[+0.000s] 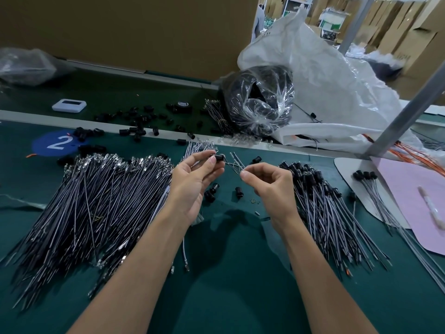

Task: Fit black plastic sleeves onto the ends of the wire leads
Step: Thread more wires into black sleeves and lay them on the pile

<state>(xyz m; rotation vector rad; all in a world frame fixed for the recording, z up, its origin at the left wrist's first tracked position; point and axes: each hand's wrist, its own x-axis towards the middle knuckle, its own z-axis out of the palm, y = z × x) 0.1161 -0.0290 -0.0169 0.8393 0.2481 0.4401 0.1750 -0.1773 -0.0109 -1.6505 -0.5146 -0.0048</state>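
Mid-fit. Pinching sleeve [219, 157] in left hand [196, 182], lead [234, 163] in right hand [271, 185]; seating unclear. Next, probably: line lead up with bore, push home.

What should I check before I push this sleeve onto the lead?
1. Left hand grips a sleeve between thumb and fingers: ok.
2. Right hand pinches the lead: ok.
3. Lead end lined up with the sleeve's opening: cannot tell, too small to see.
4. Sleeve not yet seated on this lead: cannot tell.
5. Spare sleeves on the mat between the hands: ok.
6. Bare leads pile lies by the left hand, for the next pick: ok.
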